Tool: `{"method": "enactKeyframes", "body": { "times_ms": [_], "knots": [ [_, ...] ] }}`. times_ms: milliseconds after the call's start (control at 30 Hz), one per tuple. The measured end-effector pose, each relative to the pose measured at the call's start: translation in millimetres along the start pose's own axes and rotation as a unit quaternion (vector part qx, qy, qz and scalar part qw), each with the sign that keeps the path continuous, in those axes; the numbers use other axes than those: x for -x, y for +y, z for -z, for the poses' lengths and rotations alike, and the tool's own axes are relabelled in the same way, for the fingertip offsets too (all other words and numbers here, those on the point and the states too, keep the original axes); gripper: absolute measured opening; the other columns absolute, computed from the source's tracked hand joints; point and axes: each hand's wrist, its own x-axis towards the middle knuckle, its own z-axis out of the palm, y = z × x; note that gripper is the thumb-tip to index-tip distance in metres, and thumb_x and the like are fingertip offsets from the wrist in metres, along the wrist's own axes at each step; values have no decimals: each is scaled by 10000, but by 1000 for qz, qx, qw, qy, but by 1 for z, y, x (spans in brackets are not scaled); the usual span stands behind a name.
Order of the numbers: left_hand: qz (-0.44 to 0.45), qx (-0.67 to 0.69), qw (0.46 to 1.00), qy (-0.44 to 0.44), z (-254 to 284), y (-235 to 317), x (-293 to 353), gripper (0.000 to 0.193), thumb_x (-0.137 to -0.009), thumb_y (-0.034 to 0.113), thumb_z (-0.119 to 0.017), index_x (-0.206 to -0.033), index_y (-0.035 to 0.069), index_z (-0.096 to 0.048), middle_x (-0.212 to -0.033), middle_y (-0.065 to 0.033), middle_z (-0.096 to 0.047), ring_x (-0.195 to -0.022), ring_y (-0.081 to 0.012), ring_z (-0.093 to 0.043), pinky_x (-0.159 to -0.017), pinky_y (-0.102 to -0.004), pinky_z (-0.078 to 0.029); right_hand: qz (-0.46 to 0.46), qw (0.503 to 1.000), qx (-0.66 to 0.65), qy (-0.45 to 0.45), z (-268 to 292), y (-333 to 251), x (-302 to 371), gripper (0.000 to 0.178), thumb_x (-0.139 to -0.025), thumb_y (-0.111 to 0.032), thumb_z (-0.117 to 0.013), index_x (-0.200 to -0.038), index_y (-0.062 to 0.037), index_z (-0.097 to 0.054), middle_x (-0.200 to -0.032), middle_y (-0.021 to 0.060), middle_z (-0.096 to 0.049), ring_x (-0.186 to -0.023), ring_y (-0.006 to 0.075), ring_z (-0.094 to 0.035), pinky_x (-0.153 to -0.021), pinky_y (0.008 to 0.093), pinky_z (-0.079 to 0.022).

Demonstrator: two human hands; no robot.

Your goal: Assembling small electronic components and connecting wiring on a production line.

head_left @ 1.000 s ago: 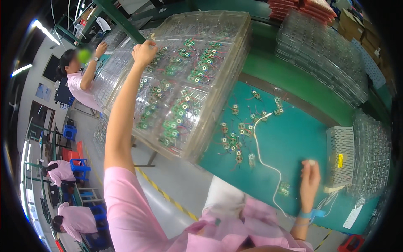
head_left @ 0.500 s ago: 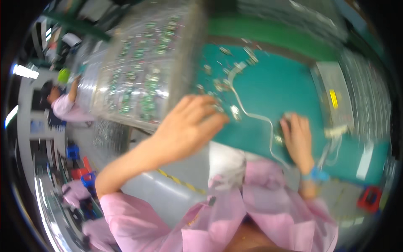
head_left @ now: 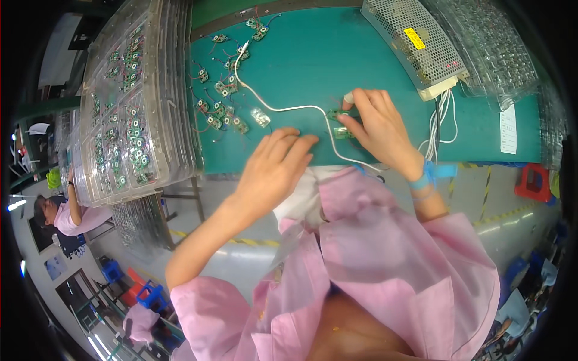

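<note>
My right hand (head_left: 380,125) pinches a small green circuit board (head_left: 336,113) between thumb and fingers, just above the green mat. Under its thumb lies a second green board (head_left: 344,133), close to the white cable (head_left: 289,109) that curves across the mat. Nothing shows in my left hand (head_left: 276,163), which hovers over the front edge with its fingers loosely extended. Beyond that hand a clear-cased module (head_left: 260,117) rests on the mat. Several small boards with thin wires (head_left: 224,88) are scattered at the left.
Clear plastic trays of boards (head_left: 129,114) are stacked at the left. A perforated metal power supply (head_left: 415,45) with white wires (head_left: 444,114) stands at the right, beside more stacked trays (head_left: 481,48). Another person (head_left: 66,213) sits at far left; a red stool (head_left: 533,183) stands right.
The view has shifted, so the mat and its contents appear farther left. My left hand has drawn back from the scattered boards, and my right hand now shows a board in its fingers.
</note>
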Motion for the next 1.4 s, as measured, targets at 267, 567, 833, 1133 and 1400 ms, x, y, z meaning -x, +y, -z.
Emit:
{"method": "enactKeyframes", "body": {
  "times_ms": [267, 567, 833, 1133, 1400],
  "knots": [
    [258, 292, 921, -9, 0, 8, -42, 354, -883, 101, -572, -1228, 82, -491, -931, -40, -573, -809, -123, -538, -700, -237, -417, -120, 943, -310, 17, 10, -1, -10, 161, -857, -82, -602, -985, -66, -506, -835, 23, -556, -709, 129, -508, -667, 232, -415],
    [254, 367, 895, -4, 70, 0, -41, 153, -904, 133, -565, -1035, 53, -552, -872, -7, -573, -747, -87, -514, -645, -224, -395, -105, 908, -405, -11, 34, -34, -11, 264, -845, -111, -617, -1067, -13, -513, -946, 67, -548, -831, 159, -510, -783, 266, -424],
    [356, 32, 882, 306, 213, -172, 12, 258, -890, 310, -585, -931, 60, -636, -715, 56, -529, -640, -24, -408, -578, -178, -315, 55, 997, 31, -46, 15, -10, 0, 296, -789, -125, -668, -1014, -5, -516, -904, 99, -535, -841, 230, -488, -764, 325, -419],
    [463, 38, 854, 236, 276, -343, 25, 370, -882, 357, -574, -980, 8, -644, -924, -26, -619, -876, -138, -517, -847, -250, -372, -184, 964, -192, 11, 1, -5, -24, 169, -873, -91, -585, -996, -24, -490, -740, 42, -510, -606, 120, -462, -564, 234, -396],
    [628, -318, 708, 47, 261, -398, 15, 459, -823, 391, -559, -1093, 28, -638, -980, -139, -640, -967, -283, -557, -909, -384, -382, -260, 886, -372, 100, -7, 0, -38, 142, -957, -103, -448, -1087, -46, -454, -726, 18, -501, -585, 79, -448, -543, 192, -381]
  ]
}}
